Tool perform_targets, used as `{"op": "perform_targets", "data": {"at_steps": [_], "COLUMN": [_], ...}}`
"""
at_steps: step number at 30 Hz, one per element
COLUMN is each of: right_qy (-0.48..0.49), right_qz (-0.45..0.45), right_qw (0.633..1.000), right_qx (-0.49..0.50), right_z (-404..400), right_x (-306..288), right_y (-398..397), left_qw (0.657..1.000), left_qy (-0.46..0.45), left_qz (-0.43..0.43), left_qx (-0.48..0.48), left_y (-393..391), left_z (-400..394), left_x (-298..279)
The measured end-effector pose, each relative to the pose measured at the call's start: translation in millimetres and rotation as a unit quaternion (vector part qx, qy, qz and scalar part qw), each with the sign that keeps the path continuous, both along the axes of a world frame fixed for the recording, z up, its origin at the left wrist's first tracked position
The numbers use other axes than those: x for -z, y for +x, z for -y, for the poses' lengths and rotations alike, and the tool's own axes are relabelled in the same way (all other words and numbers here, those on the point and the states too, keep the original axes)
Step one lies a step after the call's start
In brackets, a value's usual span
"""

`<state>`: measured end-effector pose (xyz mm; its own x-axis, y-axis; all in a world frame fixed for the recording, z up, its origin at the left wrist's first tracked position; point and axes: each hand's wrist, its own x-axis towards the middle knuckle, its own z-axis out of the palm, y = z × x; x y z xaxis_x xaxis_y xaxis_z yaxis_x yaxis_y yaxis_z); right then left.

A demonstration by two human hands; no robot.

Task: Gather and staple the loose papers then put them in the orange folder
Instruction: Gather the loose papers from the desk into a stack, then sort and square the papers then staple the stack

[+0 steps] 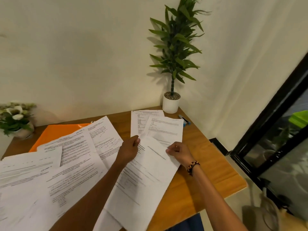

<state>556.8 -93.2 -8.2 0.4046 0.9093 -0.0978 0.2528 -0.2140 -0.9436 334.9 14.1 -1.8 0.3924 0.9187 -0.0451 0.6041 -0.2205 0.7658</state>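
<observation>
Several printed white sheets lie scattered over the wooden table (pixel 208 164). My left hand (pixel 129 150) pinches the far left corner of one large sheet (pixel 146 177) in the middle. My right hand (pixel 179 153) pinches the same sheet's far right edge. Two more sheets (pixel 160 127) lie overlapped just beyond it. A spread of sheets (pixel 58 164) covers the left half of the table. The orange folder (pixel 55 132) lies at the back left, mostly buried under those sheets. A blue stapler (pixel 185 120) sits at the back right, partly hidden by a sheet.
A tall potted plant in a white pot (pixel 171 104) stands in the far right corner by the wall. A flower arrangement (pixel 15 119) sits at the far left. The table's right edge drops off beside a black-framed glass door (pixel 273 130).
</observation>
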Motion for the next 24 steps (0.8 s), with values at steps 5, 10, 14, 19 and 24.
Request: {"op": "perform_targets", "data": {"at_steps": [5, 10, 14, 19, 24], "right_qy": [0.003, -0.020, -0.052, -0.162, -0.185], "right_qz": [0.036, 0.198, 0.288, 0.408, 0.433], "right_qw": [0.993, 0.962, 0.940, 0.890, 0.875], "right_qx": [0.110, 0.185, 0.172, 0.123, 0.113], "right_z": [-23, -66, -98, -127, -136], "right_x": [-8, -13, -21, -12, 2], "right_y": [24, 61, 87, 109, 116], "left_qw": [0.995, 0.983, 0.982, 0.980, 0.977], "left_qy": [0.046, 0.066, 0.036, 0.012, 0.003], "left_qz": [-0.068, -0.132, -0.130, -0.128, -0.146], "left_qx": [0.058, 0.105, 0.132, 0.149, 0.157], "left_y": [21, 38, 44, 43, 46], "left_z": [-11, -22, -31, -37, -38], "left_x": [4, 12, 18, 25, 23]}}
